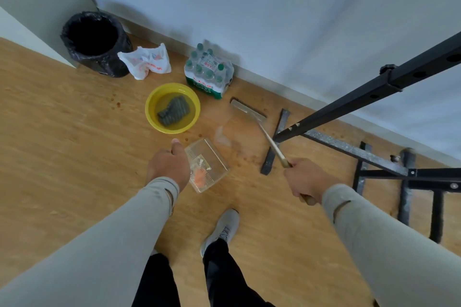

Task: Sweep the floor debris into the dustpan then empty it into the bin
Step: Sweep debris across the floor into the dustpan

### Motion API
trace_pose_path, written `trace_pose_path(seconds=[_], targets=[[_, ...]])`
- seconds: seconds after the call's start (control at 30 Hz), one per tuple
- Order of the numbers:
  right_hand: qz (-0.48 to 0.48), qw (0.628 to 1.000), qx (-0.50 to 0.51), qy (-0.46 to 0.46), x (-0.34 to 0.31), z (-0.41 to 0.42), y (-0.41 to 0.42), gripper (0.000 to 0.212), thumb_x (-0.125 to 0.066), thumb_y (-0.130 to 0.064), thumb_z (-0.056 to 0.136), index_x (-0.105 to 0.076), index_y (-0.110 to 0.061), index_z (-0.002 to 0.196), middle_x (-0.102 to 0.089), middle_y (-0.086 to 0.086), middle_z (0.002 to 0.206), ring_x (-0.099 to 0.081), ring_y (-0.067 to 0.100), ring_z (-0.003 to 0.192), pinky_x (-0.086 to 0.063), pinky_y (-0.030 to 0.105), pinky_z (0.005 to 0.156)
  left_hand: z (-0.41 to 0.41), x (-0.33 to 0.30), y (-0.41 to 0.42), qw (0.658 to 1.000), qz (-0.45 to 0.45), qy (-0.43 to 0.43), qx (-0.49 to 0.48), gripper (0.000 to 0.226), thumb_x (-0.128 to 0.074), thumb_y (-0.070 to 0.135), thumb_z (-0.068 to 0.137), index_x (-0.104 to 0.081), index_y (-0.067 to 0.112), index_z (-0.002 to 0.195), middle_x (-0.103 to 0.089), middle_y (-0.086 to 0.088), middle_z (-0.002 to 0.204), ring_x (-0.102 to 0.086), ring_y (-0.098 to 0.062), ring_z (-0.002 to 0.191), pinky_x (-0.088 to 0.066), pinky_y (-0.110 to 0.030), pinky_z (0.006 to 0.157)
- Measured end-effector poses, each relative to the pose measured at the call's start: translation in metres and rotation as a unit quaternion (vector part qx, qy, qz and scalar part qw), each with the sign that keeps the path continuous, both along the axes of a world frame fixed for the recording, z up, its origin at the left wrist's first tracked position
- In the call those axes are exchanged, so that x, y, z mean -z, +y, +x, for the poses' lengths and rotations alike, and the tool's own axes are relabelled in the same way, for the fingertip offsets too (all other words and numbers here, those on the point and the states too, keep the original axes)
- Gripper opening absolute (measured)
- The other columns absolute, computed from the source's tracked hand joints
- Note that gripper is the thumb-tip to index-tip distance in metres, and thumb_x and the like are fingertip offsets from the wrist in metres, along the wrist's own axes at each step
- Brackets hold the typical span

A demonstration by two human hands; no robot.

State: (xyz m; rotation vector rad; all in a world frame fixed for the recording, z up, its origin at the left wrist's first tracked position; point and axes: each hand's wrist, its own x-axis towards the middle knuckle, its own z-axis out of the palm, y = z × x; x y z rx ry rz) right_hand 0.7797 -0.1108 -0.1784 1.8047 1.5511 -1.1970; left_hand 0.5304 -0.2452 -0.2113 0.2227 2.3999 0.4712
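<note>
Debris (199,176), orange and pale bits, sits in the clear dustpan (208,166) that the left hand (168,166) grips by what seems to be its handle above the floor (62,132), while the right hand (305,179) grips the broom (249,109), far from the black bin (96,42).

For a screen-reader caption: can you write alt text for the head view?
A person's left hand holds a clear dustpan with orange and pale debris, while the right hand grips a broom reaching toward the wall. Ahead stand a black-lined bin, a yellow basin and a pack of bottles.
</note>
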Motion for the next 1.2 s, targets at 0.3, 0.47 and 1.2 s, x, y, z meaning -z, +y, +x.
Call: trace_pose_path(seconds=[0.3,0.47,1.2], targets=[[-0.007,0.953,-0.279,-0.120,0.023,0.018,-0.038,0.059,-0.036,-0.014,0.096,-0.037,-0.031,0.152,-0.056,-0.006,0.090,-0.057,0.012,0.069,-0.046,0.029,0.053,-0.008,0.000,0.003,1.000,-0.008,-0.019,-0.009,0.072,-0.028,0.063,0.103,-0.071,0.005,0.100,-0.073,-0.021,0.103,-0.068,-0.045,0.094,-0.057,-0.054,0.089],[-0.032,0.938,-0.288,-0.188,-0.008,0.085,-0.068,0.074,-0.035,-0.011,0.095,-0.019,-0.048,0.157,-0.062,-0.007,0.086,-0.066,0.012,0.068,-0.052,0.027,0.051,-0.005,-0.014,-0.004,1.000,-0.017,-0.020,0.002,0.072,-0.026,0.062,0.104,-0.071,0.005,0.101,-0.073,-0.021,0.104,-0.066,-0.043,0.093,-0.055,-0.051,0.086],[-0.099,0.995,0.007,-0.010,0.002,-0.033,-0.134,0.005,-0.050,-0.005,0.092,-0.053,-0.006,0.096,-0.057,0.010,0.072,-0.056,0.024,0.058,-0.053,0.034,0.059,-0.082,-0.016,-0.088,0.997,-0.021,-0.006,0.078,0.075,-0.025,0.060,0.106,-0.069,0.007,0.077,-0.072,-0.019,0.079,-0.067,-0.041,0.074,-0.060,-0.054,0.080]])
